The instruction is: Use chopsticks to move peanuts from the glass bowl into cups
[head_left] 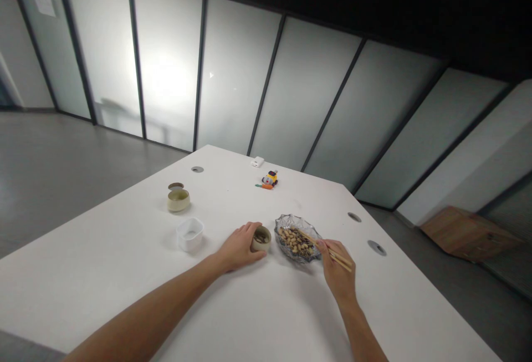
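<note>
White table (249,306), glass bowl (291,219) on it, left hand (241,244) curled round the side of a small cup (265,246) just left of that bowl, right hand (338,268) gripping wooden chopsticks (310,238), tips over the bowl's contents; too small to tell if they pinch anything. Cup has some dark pieces (260,236) in it, bowl plenty of pale nuts (286,234) mixed with dark seeds (305,250): picking looks partly done, much left.

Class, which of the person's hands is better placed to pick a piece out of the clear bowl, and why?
Probably the right hand: it holds the chopsticks, whose tips point into the clear bowl. The left hand holds the small cup beside it.
</note>
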The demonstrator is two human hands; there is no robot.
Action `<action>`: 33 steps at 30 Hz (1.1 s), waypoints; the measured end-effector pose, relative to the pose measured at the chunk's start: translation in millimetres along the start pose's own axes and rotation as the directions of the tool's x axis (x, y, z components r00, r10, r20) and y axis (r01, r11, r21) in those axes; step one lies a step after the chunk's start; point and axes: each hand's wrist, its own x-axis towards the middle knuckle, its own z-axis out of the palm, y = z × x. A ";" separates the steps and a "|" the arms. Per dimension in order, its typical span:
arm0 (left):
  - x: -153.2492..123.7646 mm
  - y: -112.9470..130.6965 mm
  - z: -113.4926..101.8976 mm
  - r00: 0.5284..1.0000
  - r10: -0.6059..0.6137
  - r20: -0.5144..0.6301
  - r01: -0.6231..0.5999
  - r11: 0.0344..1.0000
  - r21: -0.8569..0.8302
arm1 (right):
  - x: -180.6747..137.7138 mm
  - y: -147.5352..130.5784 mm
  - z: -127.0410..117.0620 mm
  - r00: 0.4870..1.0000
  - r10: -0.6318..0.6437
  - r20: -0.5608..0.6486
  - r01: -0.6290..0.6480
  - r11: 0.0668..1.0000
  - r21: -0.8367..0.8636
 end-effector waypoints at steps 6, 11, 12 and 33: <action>-0.1 0.6 -0.7 1.000 -0.003 0.003 0.003 1.000 -0.001 | -0.1 -2.2 -1.1 1.000 0.011 -0.020 -0.011 1.000 -0.009; -0.1 1.6 -1.4 1.000 -0.007 0.011 0.007 1.000 0.003 | 0.5 -3.3 0.7 0.999 -0.041 0.011 0.041 0.999 0.034; -0.1 1.4 -1.3 1.000 -0.007 0.011 0.007 1.000 0.005 | 0.4 -4.2 1.4 0.998 -0.051 0.022 0.050 0.998 0.037; 0.4 0.4 -0.6 1.000 -0.009 0.019 0.009 1.000 0.007 | -3.5 -5.9 5.8 0.996 -0.088 0.027 0.089 0.995 -0.037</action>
